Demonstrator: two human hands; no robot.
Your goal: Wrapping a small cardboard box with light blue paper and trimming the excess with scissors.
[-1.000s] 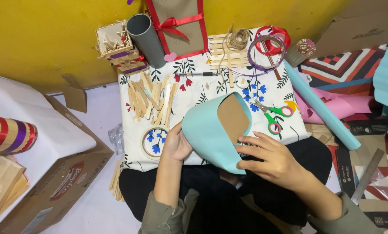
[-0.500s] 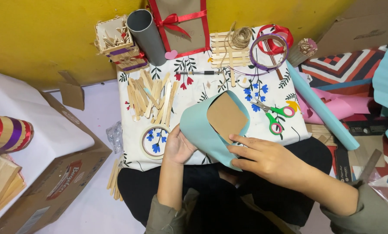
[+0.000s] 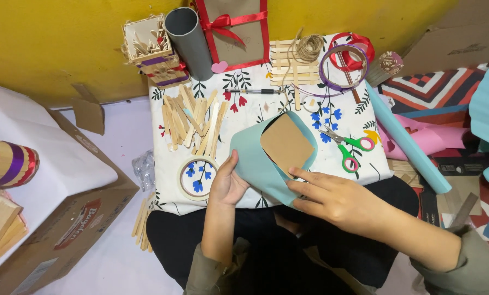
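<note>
Both hands clasp one sheet of teal paper folded around one brown card at the near edge of the floral worktop: the left hand grips its left side, the right hand presses its lower right. Around it lie one pair of green-handled scissors, one tape roll, one heap of wooden sticks and one grey tube. One open cardboard box with a red oval label sits left.

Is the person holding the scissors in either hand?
No: the scissors lie on the cloth, while the left hand and right hand grip the blue paper.

Blue paper folded flatter (over cardboard).
</note>
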